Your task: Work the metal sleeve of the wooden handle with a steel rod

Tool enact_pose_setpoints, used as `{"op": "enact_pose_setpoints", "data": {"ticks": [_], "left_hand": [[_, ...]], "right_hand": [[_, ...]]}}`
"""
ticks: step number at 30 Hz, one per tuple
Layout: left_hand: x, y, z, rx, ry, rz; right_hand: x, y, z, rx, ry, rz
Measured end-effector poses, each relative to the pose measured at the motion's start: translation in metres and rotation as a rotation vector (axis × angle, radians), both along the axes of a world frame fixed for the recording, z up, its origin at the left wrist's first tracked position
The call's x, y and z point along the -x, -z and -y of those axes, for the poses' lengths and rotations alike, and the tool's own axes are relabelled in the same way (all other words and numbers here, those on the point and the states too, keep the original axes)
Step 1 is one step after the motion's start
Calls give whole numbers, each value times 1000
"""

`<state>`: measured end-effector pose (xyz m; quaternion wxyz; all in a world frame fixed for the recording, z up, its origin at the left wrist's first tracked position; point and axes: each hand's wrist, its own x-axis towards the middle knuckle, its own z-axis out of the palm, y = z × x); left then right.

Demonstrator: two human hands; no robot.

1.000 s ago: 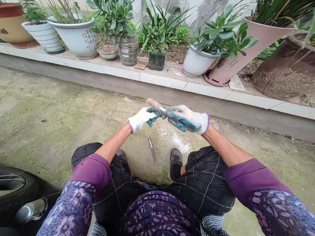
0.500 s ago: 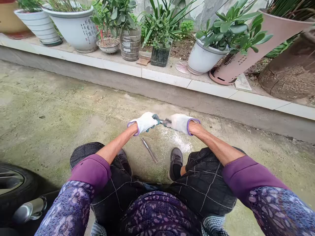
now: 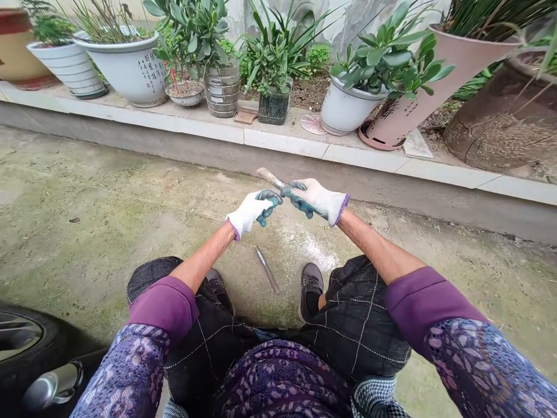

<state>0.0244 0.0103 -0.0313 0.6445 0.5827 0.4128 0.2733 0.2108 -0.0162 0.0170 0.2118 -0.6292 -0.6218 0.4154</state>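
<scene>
Both hands wear white gloves with green palms and meet out in front of my knees. My right hand (image 3: 317, 199) is closed round a grey metal rod (image 3: 267, 176) whose free end sticks up and to the left. The fingers of my left hand (image 3: 252, 210) curl onto the same rod just beside the right hand. A second short metal rod (image 3: 267, 269) lies on the concrete ground between my shoes, next to a patch of white dust (image 3: 312, 247).
A raised tiled ledge (image 3: 287, 141) runs across the back, carrying several potted plants, among them a white bowl pot (image 3: 130, 68), a dark square pot (image 3: 273, 108) and a tilted pink pot (image 3: 418, 98). A vehicle tyre (image 3: 20, 339) and exhaust pipe (image 3: 54, 383) sit at lower left.
Half a second ago both hands were lower with knuckles up and the rod nearly hidden. Now they are raised and turned, and the rod's end points up-left again.
</scene>
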Motion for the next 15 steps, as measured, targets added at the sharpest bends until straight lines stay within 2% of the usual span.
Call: {"op": "enact_pose_setpoints", "data": {"ticks": [3,7,11,13,15], "left_hand": [[-2,-3,1,-37,78,-78],[0,-5,-2,-140,184,-200],[4,-1,-8,-240,381,-215],[5,1,-8,-249,407,-252],[7,2,-6,-224,401,-304]], "right_hand": [[-8,-5,19,73,-51,-270],[-24,-1,34,184,-225,-384],[-32,8,36,379,-461,-280],[-31,13,35,446,-526,-162],[-27,22,34,442,-524,5]]}}
